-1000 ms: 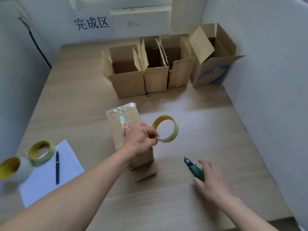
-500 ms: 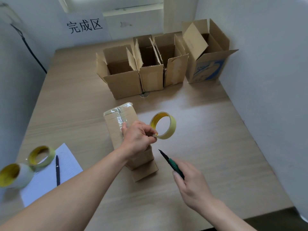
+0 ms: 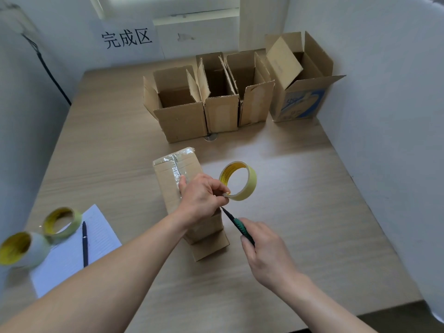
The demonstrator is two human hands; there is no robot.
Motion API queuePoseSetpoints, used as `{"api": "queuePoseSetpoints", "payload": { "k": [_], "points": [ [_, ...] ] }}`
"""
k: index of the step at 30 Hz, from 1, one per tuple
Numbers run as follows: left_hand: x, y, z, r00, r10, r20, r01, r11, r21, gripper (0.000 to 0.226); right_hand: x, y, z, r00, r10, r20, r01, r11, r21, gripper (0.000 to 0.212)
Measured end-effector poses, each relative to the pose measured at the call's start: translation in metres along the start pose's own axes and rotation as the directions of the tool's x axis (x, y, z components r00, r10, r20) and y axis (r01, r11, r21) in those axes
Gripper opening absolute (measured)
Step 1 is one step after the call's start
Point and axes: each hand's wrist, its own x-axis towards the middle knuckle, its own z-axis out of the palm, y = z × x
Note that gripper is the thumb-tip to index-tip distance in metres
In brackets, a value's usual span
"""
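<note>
Box: the small cardboard box lies lengthwise in the middle of the counter, with clear tape along its top seam.
Tape roll: the yellowish tape roll stands on edge just right of the box.
Left hand: the left hand rests on the box, its grip pinched on the strip where the strip leaves the roll.
Right hand: the right hand has its grip clamped round the green knife, whose blade points up at the strip, just below the left fingertips.
Box handling: probably light and apt to slide. It is stiff at the edges, so press down from the top.
Tape handling: thin and sticky, and likely to curl onto itself. Keep it taut and hold it close to the cut.
Risk: the blade is very near the pinching fingers.
</note>
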Motion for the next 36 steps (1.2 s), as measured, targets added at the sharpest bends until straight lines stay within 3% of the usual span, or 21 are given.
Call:
{"api": "queuePoseSetpoints", "payload": {
  "k": [7,12,18,21,23,25,27,29,31,33,36],
  "points": [
    [-0.001,0.001,-0.001,1.0,0.009,-0.001,-0.009,1.0,0.019,0.015,0.002,-0.01,-0.006,0.999,0.023,0.029,-0.02,0.997,-0.073,0.035],
    [-0.001,0.002,-0.001,1.0,0.005,-0.001,-0.005,1.0,0.0,0.016,0.004,-0.004,-0.001,0.967,0.214,0.14,-0.165,0.94,-0.299,0.008],
    [-0.001,0.002,-0.001,1.0,0.007,-0.012,-0.007,1.0,-0.006,0.013,-0.007,0.076,-0.006,0.89,0.456,0.027,-0.408,0.821,-0.399,0.02],
    [-0.002,0.002,-0.001,1.0,0.005,-0.01,-0.005,1.0,0.008,0.012,-0.016,0.108,-0.019,0.873,0.485,0.044,-0.39,0.75,-0.535,0.028],
    [-0.002,0.002,0.0,1.0,0.009,-0.02,-0.009,1.0,0.013,0.012,-0.008,0.102,-0.028,0.914,0.406,-0.011,-0.346,0.764,-0.544,0.043],
    [-0.002,0.002,0.001,1.0,0.011,-0.024,-0.01,1.0,0.026,0.012,0.011,0.073,-0.038,0.973,0.155,-0.172,-0.208,0.912,-0.355,0.057],
    [-0.003,0.003,0.001,1.0,0.009,-0.024,-0.008,0.999,0.033,0.012,0.034,0.034,-0.046,0.922,-0.212,-0.323,0.119,0.951,-0.286,0.062],
    [-0.003,0.004,0.001,0.999,0.014,-0.03,-0.013,0.999,0.036,0.014,0.056,-0.004,-0.052,0.853,-0.447,-0.27,0.336,0.865,-0.371,0.061],
    [-0.003,0.004,0.0,1.0,0.017,-0.019,-0.016,0.999,0.043,0.015,0.075,-0.024,-0.051,0.86,-0.492,-0.137,0.38,0.795,-0.472,0.058],
    [-0.003,0.003,0.0,1.0,0.022,0.001,-0.022,0.999,0.041,0.014,0.087,-0.027,-0.045,0.894,-0.448,-0.033,0.361,0.761,-0.54,0.05],
    [-0.002,-0.002,0.001,0.999,0.048,0.011,-0.048,0.998,0.035,0.012,0.097,-0.024,-0.038,0.915,-0.401,0.055,0.371,0.776,-0.51,0.028]
  ]
}}
